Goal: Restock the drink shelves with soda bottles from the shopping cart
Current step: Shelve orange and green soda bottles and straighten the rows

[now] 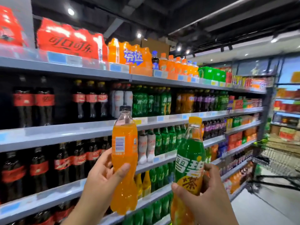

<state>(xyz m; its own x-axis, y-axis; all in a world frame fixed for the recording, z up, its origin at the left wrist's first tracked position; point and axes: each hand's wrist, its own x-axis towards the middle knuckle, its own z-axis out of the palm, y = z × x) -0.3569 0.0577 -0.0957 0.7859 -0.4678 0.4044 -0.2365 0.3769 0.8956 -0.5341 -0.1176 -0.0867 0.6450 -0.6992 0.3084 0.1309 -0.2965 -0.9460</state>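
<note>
My left hand [100,181] grips an orange soda bottle [124,153] with a black cap, held upright in front of the drink shelves [68,130]. In my right hand [209,197] is a second bottle with a green and yellow label [189,161] and a yellow cap, gripped around its lower half and tilted slightly right. Both bottles are held in the air, apart from the shelves. The shopping cart [279,159] stands further down the aisle at the right.
Rows of cola, green and orange soda bottles fill the shelves at left. Shrink-wrapped packs [68,41] sit on the top shelf. Open floor [263,207] lies at the lower right. More shelving stands at the far right.
</note>
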